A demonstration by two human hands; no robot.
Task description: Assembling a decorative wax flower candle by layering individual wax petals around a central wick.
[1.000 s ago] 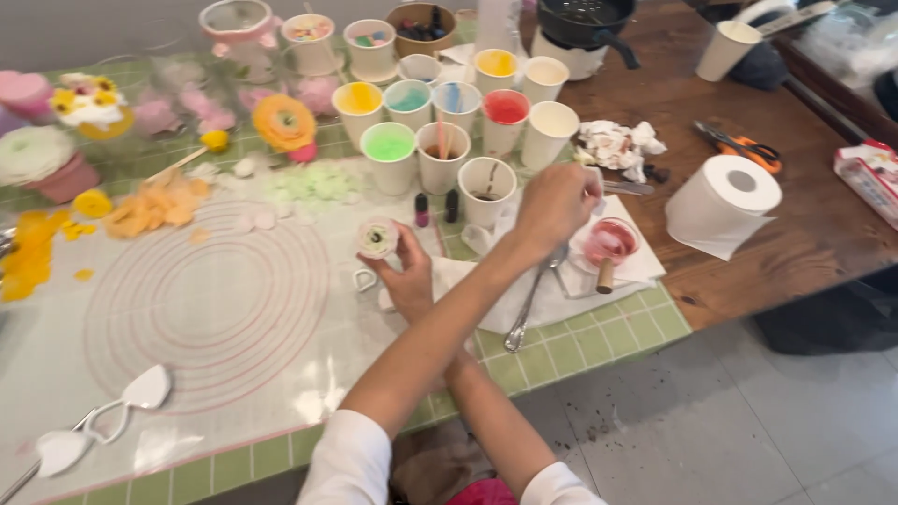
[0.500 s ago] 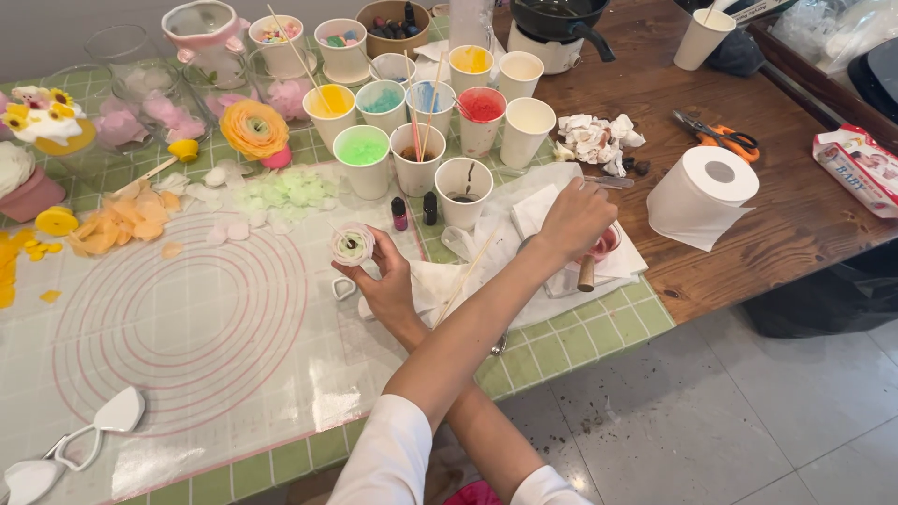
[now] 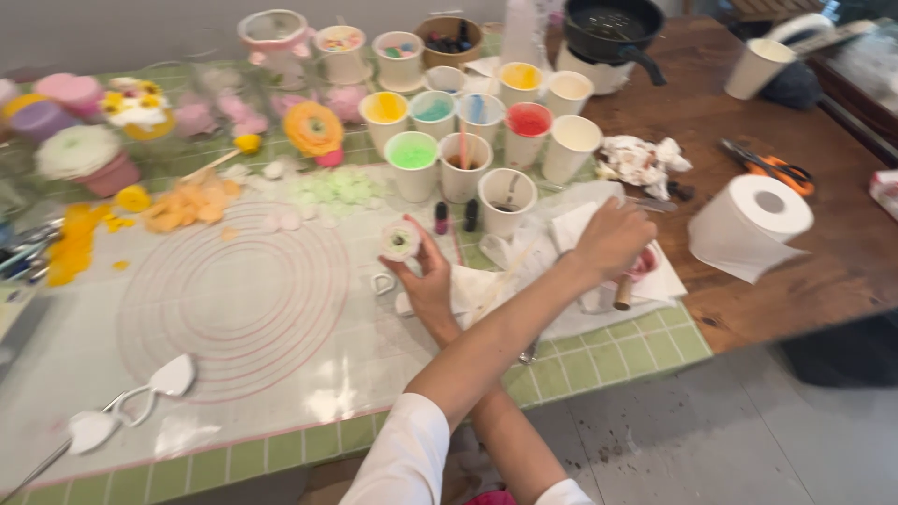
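My arms are crossed. My right hand reaches left under the other arm and holds up a small white round flower piece between thumb and fingers, near the edge of the ringed silicone mat. My left hand reaches right over it, seen from the back. Its fingers curl down into the crumpled white tissue paper. Beside this hand are a short wooden-handled tool and a pink dish. A thin metal tool lies under my forearm.
Paper cups of coloured paste stand in rows behind my hands, with two small bottles in front. Finished flowers and petals lie at the left. A paper roll, scissors and a black pot sit on the wooden table.
My left hand has slid a little back from the pink dish onto the tissue paper. My right hand keeps the flower piece in much the same place.
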